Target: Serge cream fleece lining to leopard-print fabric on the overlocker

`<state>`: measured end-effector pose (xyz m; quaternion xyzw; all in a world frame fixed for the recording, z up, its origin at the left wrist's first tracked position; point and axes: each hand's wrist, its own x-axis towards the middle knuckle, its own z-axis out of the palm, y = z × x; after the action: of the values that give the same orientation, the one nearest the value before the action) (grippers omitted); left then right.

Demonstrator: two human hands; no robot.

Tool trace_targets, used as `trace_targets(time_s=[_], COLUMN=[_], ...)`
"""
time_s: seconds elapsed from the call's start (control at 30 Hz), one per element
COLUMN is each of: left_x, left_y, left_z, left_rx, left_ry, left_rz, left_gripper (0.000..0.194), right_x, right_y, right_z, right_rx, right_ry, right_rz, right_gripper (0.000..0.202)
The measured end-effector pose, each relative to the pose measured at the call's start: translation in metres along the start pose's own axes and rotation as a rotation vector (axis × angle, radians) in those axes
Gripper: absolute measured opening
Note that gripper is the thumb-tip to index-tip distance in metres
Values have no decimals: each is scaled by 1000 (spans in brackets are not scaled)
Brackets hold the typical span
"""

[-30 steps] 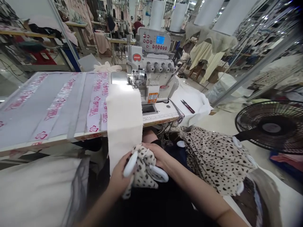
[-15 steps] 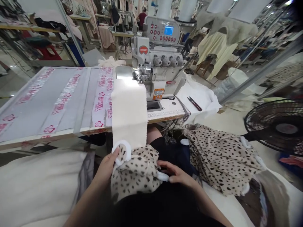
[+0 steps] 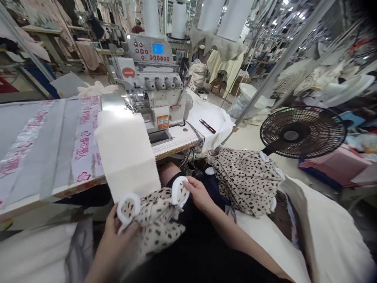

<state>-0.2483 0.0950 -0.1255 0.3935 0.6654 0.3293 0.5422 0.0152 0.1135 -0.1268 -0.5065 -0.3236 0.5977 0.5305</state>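
Observation:
A spotted plush fabric piece (image 3: pixel 159 206) with two white-edged ear shapes lies over my lap. My left hand (image 3: pixel 118 226) is closed around the left ear (image 3: pixel 129 208), thumb along its edge. With fingers and thumb pinched, my right hand (image 3: pixel 198 192) holds up the other ear (image 3: pixel 180 191) by its right side. A cream fabric strip (image 3: pixel 126 153) runs from the sewing machine's needle area down to the spotted piece; where the two meet is partly hidden by folds. The overlock sewing machine (image 3: pixel 153 84) stands just beyond the strip.
Thread snips (image 3: pixel 207 126) lie on white cloth right of the machine. A pile of spotted pieces (image 3: pixel 247 181) sits to my right, beside a black fan (image 3: pixel 303 131). The table (image 3: pixel 67 145) extends left, covered with printed plastic. White fabric (image 3: pixel 32 255) is stacked at lower left.
My right hand has moved up and now pinches the right ear, which is raised and spread. The left hand still holds its ear. The view has turned to the right.

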Motion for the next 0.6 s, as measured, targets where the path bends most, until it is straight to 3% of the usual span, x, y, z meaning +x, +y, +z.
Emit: trace_targets(time_s=[0.07, 0.17, 0.27, 0.33, 0.4, 0.47, 0.53, 0.6], left_x=[-3, -8, -15, -20, -24, -28, -30, -30], left_y=[-4, 0, 14, 29, 47, 67, 85, 98], left_z=[-1, -8, -12, -9, -2, 6, 14, 19], left_rx=[122, 357, 488, 485, 453, 428, 423, 441], left_ry=[28, 123, 190, 154, 54, -58, -136, -208], left_rz=[26, 54, 85, 192, 373, 543, 617, 590], left_gripper=[92, 56, 37, 33, 29, 26, 24, 20], right_x=[3, 2, -7, -16, -25, -29, -27, -21], right_y=[0, -3, -18, -34, -50, -64, -77, -93], right_z=[-1, -3, 6, 22, 42, 60, 71, 73], right_rx=[-26, -71, -303, -539, -701, -792, -906, -1053], right_ry=[4, 29, 113, 10, -257, -488, -551, -509], right_rz=[-16, -35, -248, -469, -618, -650, -597, -548], right_gripper=[36, 39, 41, 44, 53, 55, 42, 28])
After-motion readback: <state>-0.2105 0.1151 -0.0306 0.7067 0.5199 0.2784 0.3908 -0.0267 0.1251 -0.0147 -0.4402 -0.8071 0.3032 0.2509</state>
